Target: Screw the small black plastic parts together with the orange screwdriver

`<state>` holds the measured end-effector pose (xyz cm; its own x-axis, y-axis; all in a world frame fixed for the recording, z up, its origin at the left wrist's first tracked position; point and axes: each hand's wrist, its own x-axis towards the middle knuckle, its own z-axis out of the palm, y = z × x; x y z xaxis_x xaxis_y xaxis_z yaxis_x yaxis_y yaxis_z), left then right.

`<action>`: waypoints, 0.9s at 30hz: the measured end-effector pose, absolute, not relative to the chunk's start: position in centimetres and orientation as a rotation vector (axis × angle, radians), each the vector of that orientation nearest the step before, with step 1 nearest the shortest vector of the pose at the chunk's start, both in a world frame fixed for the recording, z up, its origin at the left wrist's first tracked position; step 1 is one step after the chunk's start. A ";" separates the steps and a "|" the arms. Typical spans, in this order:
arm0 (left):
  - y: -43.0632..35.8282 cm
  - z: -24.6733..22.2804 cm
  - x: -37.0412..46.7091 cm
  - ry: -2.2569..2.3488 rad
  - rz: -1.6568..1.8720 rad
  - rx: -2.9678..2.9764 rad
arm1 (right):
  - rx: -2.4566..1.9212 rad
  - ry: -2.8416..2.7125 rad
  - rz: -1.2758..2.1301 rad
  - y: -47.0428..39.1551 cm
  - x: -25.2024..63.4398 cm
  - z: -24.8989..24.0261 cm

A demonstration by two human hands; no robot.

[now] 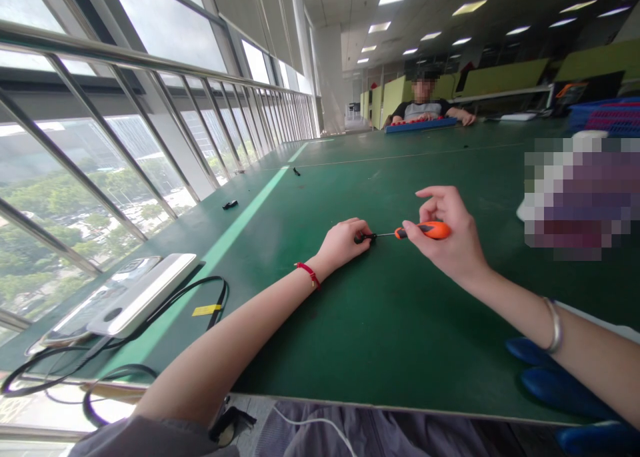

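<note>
My left hand (346,241), with a red string bracelet at the wrist, pinches a small black part (365,238) low over the green tabletop (320,337). In my right hand (451,243) is an orange and black screwdriver (434,230), its handle between thumb and palm, with the index finger lifted off it. The metal shaft points left and its tip meets the black part. Exactly how the tip sits in the part is too small to tell.
A power bank (145,297), phone (103,293) and black cables lie at the left by the railing. Small black pieces (230,205) rest beyond. Blue objects (565,387) sit under my right forearm. Across the table, a person sits behind a blue tray (420,127); a blue basket (607,118) stands far right.
</note>
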<state>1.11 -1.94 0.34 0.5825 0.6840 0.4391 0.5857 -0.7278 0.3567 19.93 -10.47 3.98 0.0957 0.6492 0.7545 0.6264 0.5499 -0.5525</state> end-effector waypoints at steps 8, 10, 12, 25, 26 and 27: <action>-2.0 0.4 1.1 1.069 0.847 2.635 | -1.124 -1.596 0.016 -10.6 19.7 3.9; -2.0 0.4 1.2 1.071 0.847 2.630 | -1.079 -1.569 0.016 -10.4 19.8 3.9; -2.0 0.4 1.2 1.069 0.849 2.628 | -1.051 -1.568 0.034 -10.3 19.9 3.8; -2.1 0.5 1.1 1.093 0.827 2.633 | -1.073 -1.604 0.052 -10.6 19.8 4.1; -2.1 0.5 1.1 1.088 0.833 2.635 | -1.085 -1.628 0.065 -10.5 19.9 4.1; -2.1 0.4 1.1 1.083 0.840 2.638 | -1.106 -1.653 0.079 -10.5 19.9 4.1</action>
<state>1.14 -2.07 0.42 0.5782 0.6893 0.4366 0.5942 -0.7224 0.3536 19.92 -10.46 4.10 0.0268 0.6858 0.7273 0.6130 0.5634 -0.5539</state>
